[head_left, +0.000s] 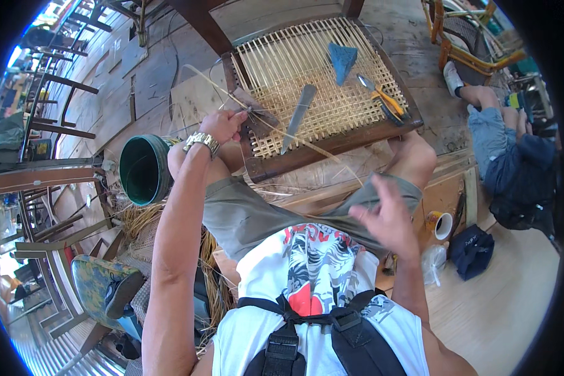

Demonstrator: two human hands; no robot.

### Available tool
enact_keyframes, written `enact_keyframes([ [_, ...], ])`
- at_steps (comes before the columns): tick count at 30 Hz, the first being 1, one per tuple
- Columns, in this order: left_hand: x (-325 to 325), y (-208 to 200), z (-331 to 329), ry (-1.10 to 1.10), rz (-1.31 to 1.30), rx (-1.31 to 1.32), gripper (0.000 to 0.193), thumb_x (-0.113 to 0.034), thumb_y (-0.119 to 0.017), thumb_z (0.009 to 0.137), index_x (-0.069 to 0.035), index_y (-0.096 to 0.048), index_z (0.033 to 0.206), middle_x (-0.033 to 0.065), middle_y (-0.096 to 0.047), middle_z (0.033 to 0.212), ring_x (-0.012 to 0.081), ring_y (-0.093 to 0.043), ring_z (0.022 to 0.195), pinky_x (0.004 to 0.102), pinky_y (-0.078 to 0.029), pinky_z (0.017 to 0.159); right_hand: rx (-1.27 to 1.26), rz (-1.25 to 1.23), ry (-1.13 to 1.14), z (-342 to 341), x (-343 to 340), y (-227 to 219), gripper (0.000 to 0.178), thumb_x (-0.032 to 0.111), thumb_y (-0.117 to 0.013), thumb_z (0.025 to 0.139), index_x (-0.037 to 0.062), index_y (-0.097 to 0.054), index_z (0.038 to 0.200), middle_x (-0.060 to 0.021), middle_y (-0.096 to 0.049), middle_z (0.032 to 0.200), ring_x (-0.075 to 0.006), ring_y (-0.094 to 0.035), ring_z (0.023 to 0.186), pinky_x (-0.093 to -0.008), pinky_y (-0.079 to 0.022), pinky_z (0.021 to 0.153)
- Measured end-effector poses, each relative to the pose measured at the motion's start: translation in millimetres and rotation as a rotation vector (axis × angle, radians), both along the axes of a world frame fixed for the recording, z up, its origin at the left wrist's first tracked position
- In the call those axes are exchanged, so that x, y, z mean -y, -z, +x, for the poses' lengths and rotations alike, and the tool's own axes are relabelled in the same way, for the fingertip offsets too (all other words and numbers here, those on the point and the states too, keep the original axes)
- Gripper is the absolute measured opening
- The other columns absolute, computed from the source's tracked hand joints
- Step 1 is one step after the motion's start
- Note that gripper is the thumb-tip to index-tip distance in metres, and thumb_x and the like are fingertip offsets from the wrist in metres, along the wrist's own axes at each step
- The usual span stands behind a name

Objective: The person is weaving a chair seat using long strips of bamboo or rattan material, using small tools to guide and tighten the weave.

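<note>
In front of me is a chair seat point(357, 74) of woven cane in a dark wooden frame, the far part strung one way and the near part cross-woven. My left hand point(224, 125), a gold watch on its wrist, is closed at the seat's left side, pinching a long cane strip point(316, 149) beside a dark brown flat piece point(264, 119). What else its fingers hold is hidden. My right hand point(388, 216) hovers over my lap, fingers apart, near the strip's loose end. On the weave lie a knife-like metal blade point(299, 116), a blue cloth point(342, 61) and yellow-handled pliers point(385, 100).
A green bucket point(143, 169) stands left of my knee, with loose cane bundles point(141, 213) behind it. At the right are a cup point(442, 224), a plastic bag point(433, 263) and a dark pouch point(471, 250). Another person point(507, 150) sits at far right near a rattan chair frame point(442, 44).
</note>
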State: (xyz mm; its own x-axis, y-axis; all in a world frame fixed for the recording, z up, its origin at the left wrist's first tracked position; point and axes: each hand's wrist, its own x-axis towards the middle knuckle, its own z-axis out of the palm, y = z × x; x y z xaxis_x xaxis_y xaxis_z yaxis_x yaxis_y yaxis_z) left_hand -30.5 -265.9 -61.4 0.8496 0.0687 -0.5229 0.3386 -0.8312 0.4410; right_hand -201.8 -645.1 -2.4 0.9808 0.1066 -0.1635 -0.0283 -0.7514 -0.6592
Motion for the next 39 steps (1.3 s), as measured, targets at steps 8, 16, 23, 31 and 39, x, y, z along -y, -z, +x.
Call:
enact_keyframes([
  [8, 1, 7, 0, -0.012, -0.010, 0.014, 0.052, -0.053, -0.055, 0.095, -0.007, -0.069, 0.076, 0.0039, -0.069, 0.062, 0.0172, -0.067, 0.063, 0.0327, -0.051, 0.064, -0.506, 0.521, -0.059, 131, -134, 24, 0.048, 0.037, -0.062, 0.097, 0.0023, -0.051, 0.129, -0.0069, -0.065, 0.106, -0.0124, -0.066, 0.069, -0.0232, -0.050, 0.059],
  [16, 8, 1, -3, 0.054, 0.105, 0.066, 0.050, -0.053, -0.049, 0.097, -0.010, -0.072, 0.082, 0.0049, -0.071, 0.067, 0.0226, -0.071, 0.076, 0.0375, -0.054, 0.077, -0.128, 0.147, -0.103, 143, -169, 74, 0.027, 0.024, -0.058, 0.092, 0.0005, -0.066, 0.081, -0.0252, -0.067, 0.079, -0.0446, -0.066, 0.078, -0.0503, -0.053, 0.071],
  [23, -5, 1, -10, 0.030, 0.086, 0.071, 0.049, -0.051, -0.051, 0.097, -0.009, -0.070, 0.080, 0.0040, -0.070, 0.066, 0.0178, -0.069, 0.068, 0.0346, -0.052, 0.068, -0.106, 0.005, -0.053, 11, -33, 78, 0.019, 0.020, -0.058, 0.093, 0.0033, -0.065, 0.089, -0.0247, -0.065, 0.083, -0.0455, -0.062, 0.082, -0.0521, -0.049, 0.069],
  [31, -4, 1, -6, 0.021, 0.103, 0.016, 0.051, -0.051, -0.049, 0.098, -0.010, -0.069, 0.077, 0.0026, -0.069, 0.063, 0.0157, -0.068, 0.063, 0.0337, -0.053, 0.064, 0.251, 0.101, -0.014, 31, -29, -70, 0.044, 0.025, -0.070, 0.090, 0.0000, -0.058, 0.124, -0.0160, -0.056, 0.118, -0.0264, -0.061, 0.079, -0.0343, -0.051, 0.070],
  [39, 1, 3, -2, 0.043, 0.034, 0.059, 0.052, -0.050, -0.052, 0.097, -0.006, -0.067, 0.075, 0.0043, -0.068, 0.062, 0.0159, -0.067, 0.059, 0.0323, -0.051, 0.057, 0.431, 0.236, -0.188, 142, -132, -9, 0.024, 0.024, -0.068, 0.092, -0.0001, -0.065, 0.092, -0.0145, -0.065, 0.078, -0.0322, -0.066, 0.075, -0.0427, -0.051, 0.067],
])
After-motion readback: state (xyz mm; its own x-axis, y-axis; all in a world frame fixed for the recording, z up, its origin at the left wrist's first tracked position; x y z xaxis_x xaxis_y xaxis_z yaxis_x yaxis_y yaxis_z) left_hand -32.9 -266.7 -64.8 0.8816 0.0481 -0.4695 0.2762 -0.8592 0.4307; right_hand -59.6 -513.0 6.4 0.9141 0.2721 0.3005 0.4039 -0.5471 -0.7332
